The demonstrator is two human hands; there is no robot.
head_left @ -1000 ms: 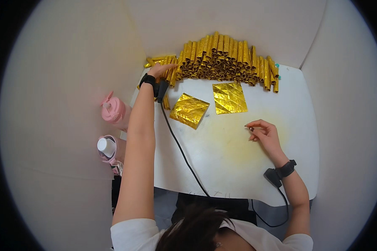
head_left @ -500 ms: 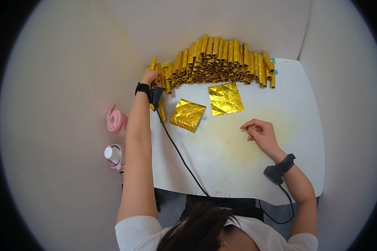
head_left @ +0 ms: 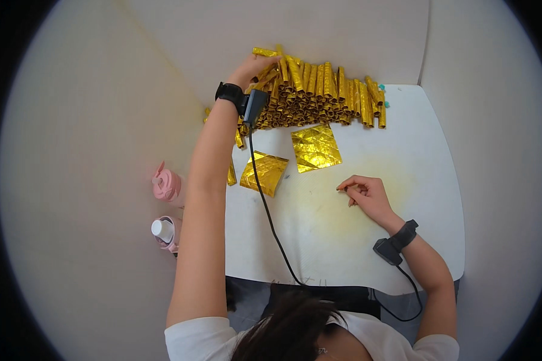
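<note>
Foil tubes (head_left: 327, 80), creased gold squares (head_left: 316, 148)

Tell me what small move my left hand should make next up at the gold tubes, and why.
I'd probably turn the crosswise gold tube with your left hand so it lines up with the pile. It lies sideways by that hand, while most of the others sit side by side, pointing away from you. Whether the hand already grips it, I can't tell.
</note>
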